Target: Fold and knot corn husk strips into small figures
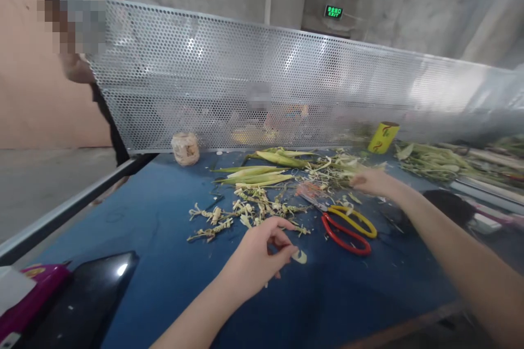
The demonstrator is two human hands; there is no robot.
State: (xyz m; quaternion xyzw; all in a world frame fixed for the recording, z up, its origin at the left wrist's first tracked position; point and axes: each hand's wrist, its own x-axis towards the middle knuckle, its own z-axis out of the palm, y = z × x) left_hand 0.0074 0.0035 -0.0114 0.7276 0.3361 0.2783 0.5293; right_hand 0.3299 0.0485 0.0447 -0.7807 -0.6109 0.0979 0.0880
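Observation:
My left hand [264, 256] is above the blue table, thumb and fingers pinching a small pale curled strip [301, 257]. To the right and farther out, my right hand [368, 181] reaches to a tangle of thin pale plant scraps [341, 166]; its fingers are blurred, so their grip is unclear. Between the hands lie scissors [347, 229] with one red and one yellow handle, blades toward the back left. Knotted pale plant pieces [254, 204] are spread beyond my left hand. Behind them are long green husk leaves [257, 175].
A perforated metal screen [229, 82] runs along the back. Near it stand a wrapped roll [185, 149] and a yellow tin [383, 137]. Green leaves [434, 161] are piled at right. A black glossy object [85, 294] lies front left. A person's arm [77, 68] shows behind the screen's left end.

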